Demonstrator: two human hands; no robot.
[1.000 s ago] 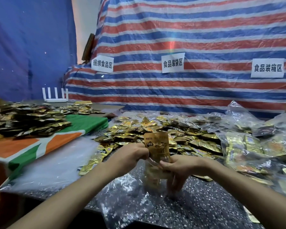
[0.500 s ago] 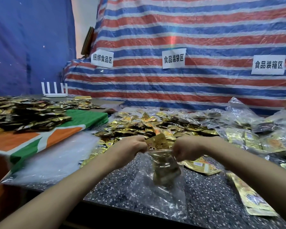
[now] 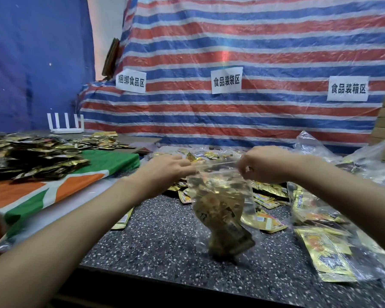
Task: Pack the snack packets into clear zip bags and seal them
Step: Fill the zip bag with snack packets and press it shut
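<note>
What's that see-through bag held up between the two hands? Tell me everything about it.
The clear plastic zip bag hangs upright, its top strip pulled taut between the left hand and right hand, each pinching one end. Thin, glossy and crinkled, it bulges with gold and dark snack packets. Its bottom reaches the dark speckled countertop; whether it rests there is unclear.

2 hands (image 3: 168, 171), 1 bag (image 3: 220, 197), 3 signs (image 3: 226, 80)
</note>
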